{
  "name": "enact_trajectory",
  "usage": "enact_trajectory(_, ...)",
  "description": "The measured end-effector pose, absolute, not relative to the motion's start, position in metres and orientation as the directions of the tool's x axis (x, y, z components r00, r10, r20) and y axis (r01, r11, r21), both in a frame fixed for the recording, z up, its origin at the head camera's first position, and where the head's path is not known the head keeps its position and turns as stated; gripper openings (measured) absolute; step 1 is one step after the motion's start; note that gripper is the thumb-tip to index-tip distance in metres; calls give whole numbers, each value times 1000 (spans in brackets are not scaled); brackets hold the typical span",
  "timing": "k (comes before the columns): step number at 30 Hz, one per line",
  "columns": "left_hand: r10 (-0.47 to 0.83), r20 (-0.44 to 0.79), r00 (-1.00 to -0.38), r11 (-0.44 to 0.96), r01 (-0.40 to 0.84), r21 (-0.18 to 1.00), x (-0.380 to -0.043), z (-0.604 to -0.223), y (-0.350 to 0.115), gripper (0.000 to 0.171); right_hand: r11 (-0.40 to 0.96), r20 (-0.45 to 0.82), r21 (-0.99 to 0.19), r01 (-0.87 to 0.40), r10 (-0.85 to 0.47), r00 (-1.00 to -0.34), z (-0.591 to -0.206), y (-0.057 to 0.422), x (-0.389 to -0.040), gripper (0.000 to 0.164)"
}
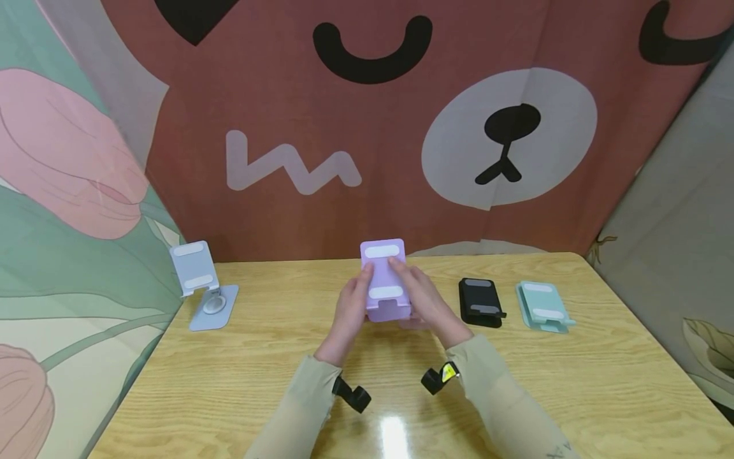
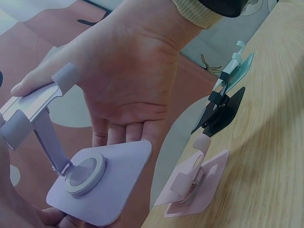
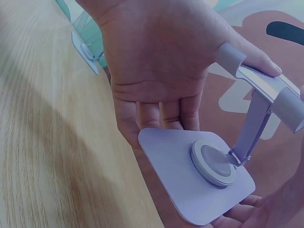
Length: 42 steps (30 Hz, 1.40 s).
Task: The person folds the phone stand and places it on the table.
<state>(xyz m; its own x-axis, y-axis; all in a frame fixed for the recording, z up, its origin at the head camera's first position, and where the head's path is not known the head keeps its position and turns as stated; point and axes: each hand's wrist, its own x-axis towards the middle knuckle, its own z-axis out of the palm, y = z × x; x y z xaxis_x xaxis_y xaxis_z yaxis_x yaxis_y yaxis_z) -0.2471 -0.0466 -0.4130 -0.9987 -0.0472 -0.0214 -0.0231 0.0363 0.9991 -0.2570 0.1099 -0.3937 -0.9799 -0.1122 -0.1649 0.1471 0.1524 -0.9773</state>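
Note:
A lavender folding phone stand (image 1: pixel 385 274) is held up between both hands in the middle of the head view. My left hand (image 1: pixel 351 299) grips its left side and my right hand (image 1: pixel 427 303) its right side, both thumbs on the cradle's front. The left wrist view looks across at the right hand (image 2: pixel 133 76), whose fingers pass behind the stand's square base (image 2: pixel 123 171). Across in the right wrist view, the left hand (image 3: pixel 154 57) supports the same base. The hinged arm (image 3: pixel 251 126) is unfolded, joining cradle and base.
Behind the hands a pink phone stand (image 2: pixel 204 183) lies low on the wooden table (image 1: pixel 264 357). To the right are a black folded stand (image 1: pixel 480 293) and a mint one (image 1: pixel 541 305). A blue-grey stand (image 1: pixel 197 268) is unfolded at the left edge. Printed cloth (image 1: pixel 378 210) hangs behind.

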Motion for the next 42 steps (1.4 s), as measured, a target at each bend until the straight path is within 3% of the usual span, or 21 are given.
enact_trajectory(13, 2, -3, -1000, 94, -2, 996, -249, -415, -46, 81, 157, -143, -980, 125, -104, -984, -399, 111, -258, 93)
enact_trajectory(31, -22, 3, -1000, 130, 0, 992, -245, -415, -43, 80, 170, -148, -977, 131, -93, -985, -403, 112, -259, 94)
enact_trajectory(42, -48, 44, -998, 176, 35, 984, -246, -421, -42, 80, 234, -87, -969, 74, -46, -995, -405, 112, -259, 91)
